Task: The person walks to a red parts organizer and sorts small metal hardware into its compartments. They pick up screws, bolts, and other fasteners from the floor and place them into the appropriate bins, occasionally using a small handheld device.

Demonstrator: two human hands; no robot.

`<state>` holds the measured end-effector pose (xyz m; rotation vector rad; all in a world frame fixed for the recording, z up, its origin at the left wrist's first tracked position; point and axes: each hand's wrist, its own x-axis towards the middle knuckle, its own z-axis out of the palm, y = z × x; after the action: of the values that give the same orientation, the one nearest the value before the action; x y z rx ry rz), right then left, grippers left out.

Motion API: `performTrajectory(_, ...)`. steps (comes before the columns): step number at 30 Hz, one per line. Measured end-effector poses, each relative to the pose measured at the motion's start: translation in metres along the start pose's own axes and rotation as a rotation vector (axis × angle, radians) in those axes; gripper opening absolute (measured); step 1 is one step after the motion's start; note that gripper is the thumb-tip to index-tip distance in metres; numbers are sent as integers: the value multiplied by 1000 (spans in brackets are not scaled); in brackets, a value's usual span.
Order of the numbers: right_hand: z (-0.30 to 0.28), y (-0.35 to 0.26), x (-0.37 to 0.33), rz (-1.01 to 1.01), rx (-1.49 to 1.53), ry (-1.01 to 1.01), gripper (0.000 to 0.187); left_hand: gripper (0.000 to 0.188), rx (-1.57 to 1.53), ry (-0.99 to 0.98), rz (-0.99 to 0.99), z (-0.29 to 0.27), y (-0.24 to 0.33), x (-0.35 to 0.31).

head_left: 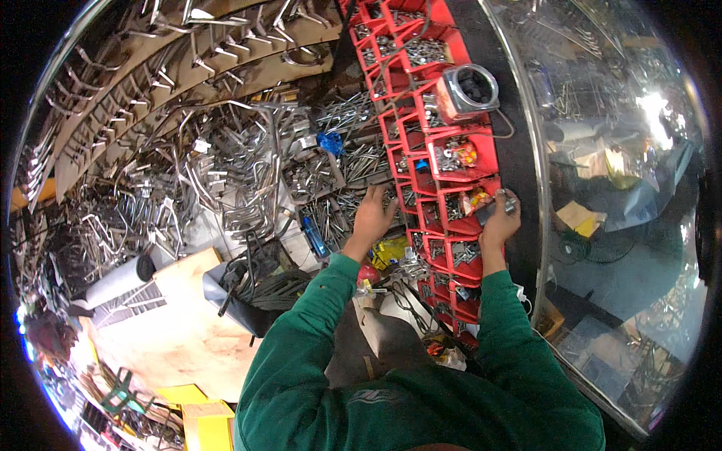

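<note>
Gripping small metallic pieces [511,203] between the curled, nearly closed fingers of the right hand [501,225] (too small to tell their exact kind), at the right edge of the red bins [488,155], just beside an orange-and-red packet [474,199] in one compartment; holding the left hand [372,218] half open, with fingers loosely spread and nothing visible in them, along the left side of the bins near loose metal rods [367,162]; unable to tell about any contact there

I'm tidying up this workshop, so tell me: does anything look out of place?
The clear jar appears perched over the right edge of the red bins, rather than inside one. The crumpled blue wrapping also looks odd among bare metal rods.
</note>
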<state>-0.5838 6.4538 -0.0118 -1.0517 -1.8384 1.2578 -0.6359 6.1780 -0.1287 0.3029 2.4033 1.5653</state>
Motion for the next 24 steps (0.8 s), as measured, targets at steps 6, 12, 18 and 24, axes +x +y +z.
performTrajectory(6,0,-10,-3,120,95,-67,20,38,297,-52,-184,-44,-59,-105)
performTrajectory(12,3,-20,-7,36,72,-44,21,29,672,277,-87,-172,-48,-183)
performTrajectory(18,6,-20,-8,42,227,-53,25,40,1109,551,-320,-270,-34,-217)
performTrajectory(24,8,-18,-5,-54,126,-38,30,57,934,709,-299,-275,-65,-244)
